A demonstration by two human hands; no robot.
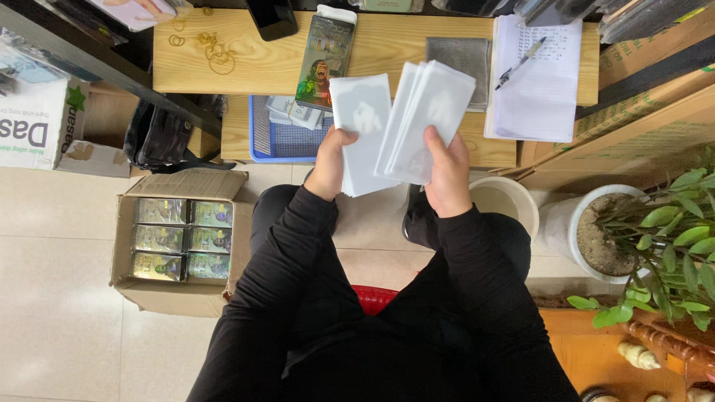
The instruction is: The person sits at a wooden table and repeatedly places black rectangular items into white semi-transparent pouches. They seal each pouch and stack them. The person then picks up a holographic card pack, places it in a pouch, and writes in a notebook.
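My left hand [330, 165] pinches one stack of white sleeves [363, 126] and my right hand [447, 175] fingers clamp a fanned stack [426, 119], both above the wooden surface [261, 63] edge.

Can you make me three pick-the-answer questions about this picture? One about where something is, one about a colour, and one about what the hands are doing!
1. Where is the cardboard box of packs?
A. On the floor
B. On the desk
C. On a chair

2. What colour is the basket?
A. Red
B. Blue
C. Yellow

3. What is the left hand doing?
A. Resting empty
B. Writing with a pen
C. Gripping white envelopes

Answers: 1 A, it sits on the tiles by the person's leg. 2 B, its mesh is blue. 3 C, each hand, also the right hand, grips a white stack.
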